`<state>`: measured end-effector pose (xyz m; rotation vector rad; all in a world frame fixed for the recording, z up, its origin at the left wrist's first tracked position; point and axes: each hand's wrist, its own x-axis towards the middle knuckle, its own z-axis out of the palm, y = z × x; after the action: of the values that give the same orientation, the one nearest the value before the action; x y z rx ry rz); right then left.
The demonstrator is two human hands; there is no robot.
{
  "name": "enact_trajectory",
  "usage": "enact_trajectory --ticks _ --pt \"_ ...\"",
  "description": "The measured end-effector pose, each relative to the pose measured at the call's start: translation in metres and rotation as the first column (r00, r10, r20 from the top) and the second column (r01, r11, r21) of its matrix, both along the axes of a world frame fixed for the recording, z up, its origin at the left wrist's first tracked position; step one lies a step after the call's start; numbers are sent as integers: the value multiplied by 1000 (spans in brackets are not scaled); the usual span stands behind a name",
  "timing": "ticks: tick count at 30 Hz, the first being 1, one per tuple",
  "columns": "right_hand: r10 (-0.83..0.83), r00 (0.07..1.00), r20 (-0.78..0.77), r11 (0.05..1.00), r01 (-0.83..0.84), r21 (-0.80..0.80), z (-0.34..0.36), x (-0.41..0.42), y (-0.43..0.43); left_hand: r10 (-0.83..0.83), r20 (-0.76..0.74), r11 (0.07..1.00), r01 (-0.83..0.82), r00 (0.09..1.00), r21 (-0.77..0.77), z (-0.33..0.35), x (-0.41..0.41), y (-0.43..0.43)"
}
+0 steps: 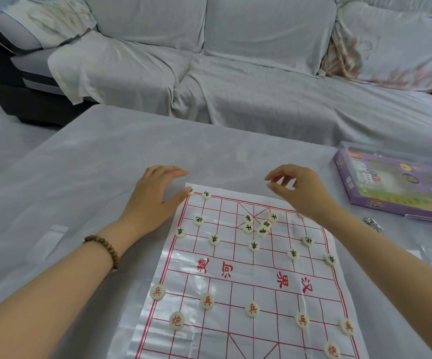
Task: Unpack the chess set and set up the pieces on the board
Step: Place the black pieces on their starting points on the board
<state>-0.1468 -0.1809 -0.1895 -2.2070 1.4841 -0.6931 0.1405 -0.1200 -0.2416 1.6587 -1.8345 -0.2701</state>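
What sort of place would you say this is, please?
Most likely a home living room: a long sofa draped in pale grey cloth stands behind a cloth-covered table, where a chess board with round pieces is laid out beside a purple game box.

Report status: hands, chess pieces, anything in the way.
Left hand open, thumb by round cream corner piece. Right hand open above red-gridded white plastic board. Five black-lettered pieces bunched, unplaced. Nothing blocking.

The board (pixel 248 275) lay on the near table (pixel 93 161), pieces (pixel 253 246) on it; a box (pixel 391 185) sat far right, a sofa (pixel 235 73) beyond.
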Motion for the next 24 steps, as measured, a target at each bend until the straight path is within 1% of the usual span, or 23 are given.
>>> enact_trajectory --ticks 2,3,7,10,14,21,24 --pt "3 998 -61 999 0 51 -3 -15 7 -43 -5 999 43 999 20 15 -16 3" --pt "15 996 -88 997 -9 78 -6 -19 11 -76 -5 996 76 997 54 21 -26 4" --pt "89 982 -167 986 -64 152 -16 -20 27 -243 86 937 211 966 278 30 -70 7" --pt "117 976 -183 978 -82 192 -21 -16 35 -265 118 910 207 957 360 28 -92 7" --pt "115 976 -185 976 -76 206 -29 -14 40 -246 111 905 187 963 383 22 -104 9" --pt "100 983 -151 979 -70 192 -29 -23 39 -237 23 902 211 971 376 15 -113 9" --pt "131 979 -155 973 -96 211 -28 -26 40 -248 8 902 228 969 366 14 -113 9"
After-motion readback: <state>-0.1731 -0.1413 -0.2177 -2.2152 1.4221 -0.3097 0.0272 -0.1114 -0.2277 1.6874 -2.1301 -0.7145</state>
